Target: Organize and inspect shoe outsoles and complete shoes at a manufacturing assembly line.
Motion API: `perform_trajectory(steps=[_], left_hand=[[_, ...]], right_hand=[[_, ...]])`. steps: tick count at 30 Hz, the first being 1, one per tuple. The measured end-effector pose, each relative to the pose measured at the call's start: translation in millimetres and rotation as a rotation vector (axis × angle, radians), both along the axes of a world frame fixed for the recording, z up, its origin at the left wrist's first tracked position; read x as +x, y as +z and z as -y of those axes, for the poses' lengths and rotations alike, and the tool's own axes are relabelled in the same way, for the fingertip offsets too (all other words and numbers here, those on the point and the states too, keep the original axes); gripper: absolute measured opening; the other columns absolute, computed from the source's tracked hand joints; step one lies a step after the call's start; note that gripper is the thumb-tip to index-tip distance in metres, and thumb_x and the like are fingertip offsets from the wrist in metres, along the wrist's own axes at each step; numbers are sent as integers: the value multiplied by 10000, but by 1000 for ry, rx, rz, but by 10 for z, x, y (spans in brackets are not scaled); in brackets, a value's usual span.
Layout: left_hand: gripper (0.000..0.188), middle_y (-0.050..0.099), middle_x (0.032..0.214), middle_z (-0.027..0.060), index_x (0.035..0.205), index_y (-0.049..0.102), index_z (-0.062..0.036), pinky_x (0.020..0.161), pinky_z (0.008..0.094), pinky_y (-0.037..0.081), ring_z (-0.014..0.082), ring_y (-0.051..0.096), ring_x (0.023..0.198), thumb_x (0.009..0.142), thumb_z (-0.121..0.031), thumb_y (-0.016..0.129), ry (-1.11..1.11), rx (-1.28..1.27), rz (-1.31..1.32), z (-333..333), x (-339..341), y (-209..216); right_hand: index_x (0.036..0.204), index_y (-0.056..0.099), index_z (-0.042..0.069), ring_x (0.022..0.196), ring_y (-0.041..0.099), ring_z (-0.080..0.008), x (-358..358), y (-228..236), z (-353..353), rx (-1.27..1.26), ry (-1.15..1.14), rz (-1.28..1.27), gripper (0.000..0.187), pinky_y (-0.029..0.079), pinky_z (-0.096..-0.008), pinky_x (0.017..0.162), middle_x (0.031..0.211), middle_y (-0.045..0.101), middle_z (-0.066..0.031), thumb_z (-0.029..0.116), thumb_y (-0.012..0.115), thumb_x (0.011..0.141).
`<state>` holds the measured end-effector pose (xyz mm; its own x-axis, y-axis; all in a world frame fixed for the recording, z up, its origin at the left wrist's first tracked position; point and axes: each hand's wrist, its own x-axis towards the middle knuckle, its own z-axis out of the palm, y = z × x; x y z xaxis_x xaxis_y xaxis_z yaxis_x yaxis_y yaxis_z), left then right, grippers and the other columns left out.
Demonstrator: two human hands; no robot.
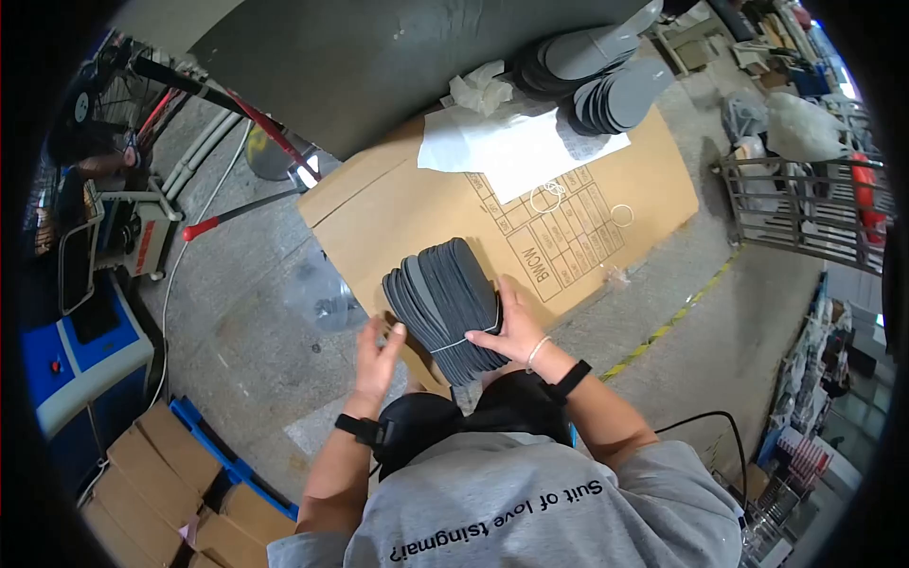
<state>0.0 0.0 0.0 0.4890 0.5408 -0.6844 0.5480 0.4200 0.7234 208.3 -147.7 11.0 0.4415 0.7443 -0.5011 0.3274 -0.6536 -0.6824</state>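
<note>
A thick bundle of dark grey, rounded flat pads (440, 293) rests at the near edge of the cardboard, in front of my body. A pale rubber band runs across its lower part. My right hand (516, 331) grips the bundle's right side, its thumb lying over the top near the band. Just left of the bundle, my left hand (377, 360) has thumb and fingers apart and holds nothing. Whether its fingertips brush the pads I cannot tell. Loose rubber bands (547, 196) lie farther back on the cardboard.
Printed cardboard (379, 218) covers the work surface. White paper (516, 142) and stacks of grey discs (630, 95) sit at the back, by a dark machine panel (350, 66). A metal cart (795, 204) stands right; cardboard boxes (170, 454) and a blue-white machine (95, 350) stand left.
</note>
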Motion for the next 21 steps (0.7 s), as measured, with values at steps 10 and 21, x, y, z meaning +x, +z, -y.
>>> perform_trajectory(steps=[10,21], left_hand=[[1026,295,1304,218,1327,27,55,1023,343,228,285,297,1224,683,-297,744,180,-319,359,77,29,661],[781,395,1269,141,1306,286,-14,981,355,333,256,385,1186,677,-259,680,18,-407,656,-199,79,1165]], right_hand=[[1321,124,-64,1146,349,-407,-821,858,-311,238,-33,-8,986,304,-422,972,1223,329,-301,378,710,663],[1323,143,-64,1081,378,-420,-864,1922,-295,392,86,152,878,321,-424,943,1193,335,-291,331,647,723]])
